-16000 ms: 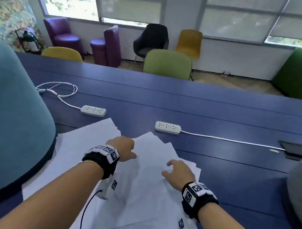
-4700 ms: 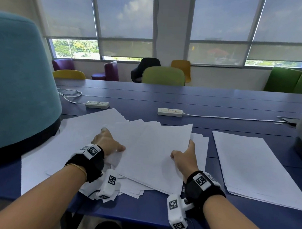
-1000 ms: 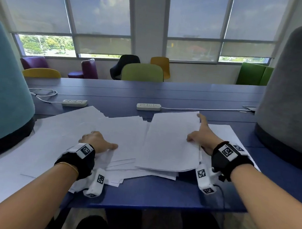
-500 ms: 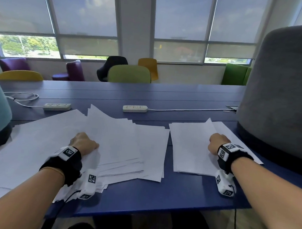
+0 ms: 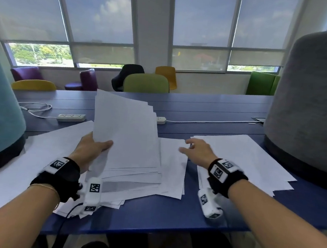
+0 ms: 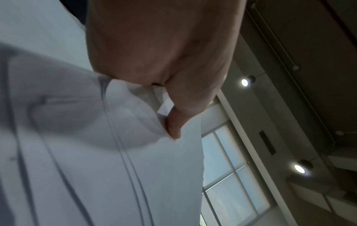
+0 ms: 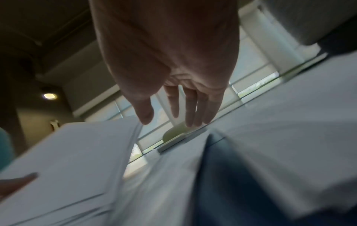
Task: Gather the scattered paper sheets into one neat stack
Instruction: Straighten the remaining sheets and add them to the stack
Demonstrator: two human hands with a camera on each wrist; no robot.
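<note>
Our left grip (image 5: 92,147) pinches a sheaf of white sheets (image 5: 126,138) at its left edge, thumb on top, the far end tilted up off the surface (image 5: 170,219). Our right grip (image 5: 198,150) hangs open and holds nothing, above the gap between the piles.

From the left wrist we see what the head view hides: the thumb tip (image 6: 173,130) pressing into the paper, with several sheet edges running as thin grey lines beneath it. From the right wrist we see the spread, straight fingers (image 7: 190,107) from below, clear of any paper, and the raised sheaf at the left of that picture. Only the head view gives the whole layout.

All the paper is plain white and unmarked. The lifted sheaf is roughly squared, its near edges fanned slightly. Under it lies an untidy pile (image 5: 172,170) with corners sticking out, and more loose sheets (image 5: 36,162) spread to the left. A flatter stack (image 5: 244,160) rests to the right, just beside the right wrist, apart from the left grip's sheaf.
</note>
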